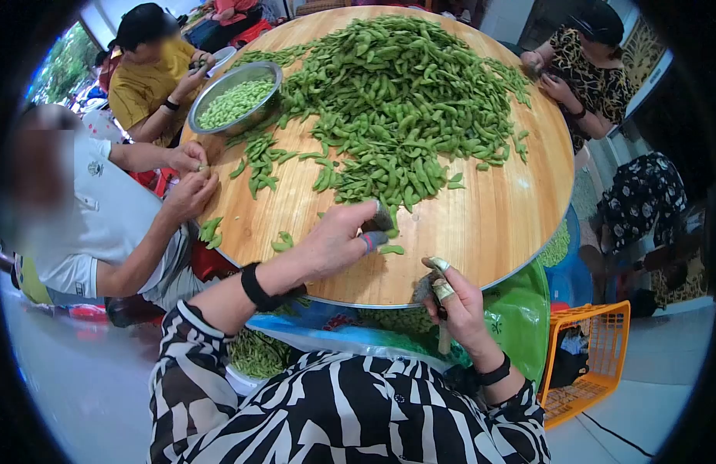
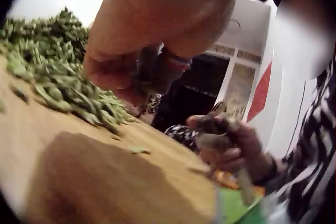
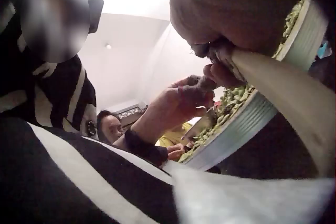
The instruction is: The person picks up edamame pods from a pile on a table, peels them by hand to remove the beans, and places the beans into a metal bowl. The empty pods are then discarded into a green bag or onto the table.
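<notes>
My left hand (image 1: 338,240) hovers low over the round wooden table, its bent fingers in dark finger covers pointing at the front of a heap of green soybean pods (image 1: 408,93). One pod (image 1: 392,224) shows right at those fingertips; I cannot tell if they pinch it. Another pod (image 1: 391,249) lies alone on the wood just below. At the near table edge, my right hand (image 1: 460,305) has curled fingers, with pale wraps on thumb and finger and a dark cover. A pale, narrow strip (image 3: 283,92) sticks out downward from its grip.
A steel bowl (image 1: 235,99) of shelled beans stands at the table's left. People work at the left (image 1: 126,201) and far right (image 1: 582,77). Below the near edge are a green plastic bag (image 1: 520,317), an orange crate (image 1: 617,348) and a container of pods (image 1: 257,354).
</notes>
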`<action>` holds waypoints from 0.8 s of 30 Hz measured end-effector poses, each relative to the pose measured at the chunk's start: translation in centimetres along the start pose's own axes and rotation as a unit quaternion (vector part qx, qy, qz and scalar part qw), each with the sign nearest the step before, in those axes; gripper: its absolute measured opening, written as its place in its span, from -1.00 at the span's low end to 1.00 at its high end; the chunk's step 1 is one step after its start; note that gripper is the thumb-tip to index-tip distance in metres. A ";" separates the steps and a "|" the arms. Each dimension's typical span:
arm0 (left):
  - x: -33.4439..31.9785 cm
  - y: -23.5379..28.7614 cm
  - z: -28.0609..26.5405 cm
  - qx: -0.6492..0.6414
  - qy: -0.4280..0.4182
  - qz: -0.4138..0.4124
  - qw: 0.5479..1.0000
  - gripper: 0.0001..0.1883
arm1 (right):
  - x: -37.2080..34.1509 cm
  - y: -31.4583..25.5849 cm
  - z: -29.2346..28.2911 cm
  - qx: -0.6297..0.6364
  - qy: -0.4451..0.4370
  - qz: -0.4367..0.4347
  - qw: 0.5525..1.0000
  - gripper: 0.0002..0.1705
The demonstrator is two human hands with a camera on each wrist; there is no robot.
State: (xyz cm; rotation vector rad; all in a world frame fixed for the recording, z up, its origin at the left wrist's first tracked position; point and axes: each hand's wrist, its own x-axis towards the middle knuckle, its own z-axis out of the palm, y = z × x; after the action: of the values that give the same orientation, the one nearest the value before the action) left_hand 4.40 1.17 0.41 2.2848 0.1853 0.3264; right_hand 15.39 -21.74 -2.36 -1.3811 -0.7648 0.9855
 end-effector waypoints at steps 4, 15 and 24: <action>-0.8 2.1 2.6 -0.385 -0.051 -0.157 0.908 -0.77 | 0.0 -1.6 0.6 0.078 0.001 0.006 0.997 -0.50; -0.8 3.4 5.9 -0.520 0.025 -0.126 0.845 -0.66 | -0.8 -0.9 1.0 0.144 0.008 -0.018 0.989 -0.47; -1.5 3.5 6.2 -0.471 0.041 -0.096 0.876 -0.72 | -1.0 -1.0 1.1 0.186 0.012 -0.004 0.983 -0.52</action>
State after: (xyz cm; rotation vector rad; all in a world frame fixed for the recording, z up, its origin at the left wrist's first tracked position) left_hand 4.94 -5.93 -1.25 1.2733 0.2305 0.3139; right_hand 14.05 -22.10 -1.13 -1.0628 -0.5343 1.0433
